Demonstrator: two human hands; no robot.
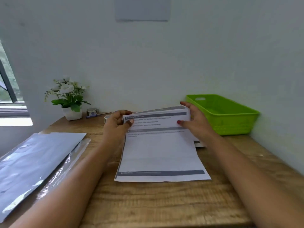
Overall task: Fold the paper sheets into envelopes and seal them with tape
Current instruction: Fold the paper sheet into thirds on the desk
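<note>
left fingers (130,122) and right fingers (180,122) pinch paper sheet (161,153) | wooden table (148,203) | pale wall (164,63), green basket (230,125)

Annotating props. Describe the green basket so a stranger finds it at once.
Start at the wooden table against the white wall. At its far right corner, just beyond the right hand holding the printed sheet, sits the basket. It is the only bright lime-green thing, a shallow plastic tub.

Paper sheets (161,155) at centre of the surface (156,206).
Basket (230,124) mid-right, plant (69,96) behind at left, bags (32,162) lower left.
</note>
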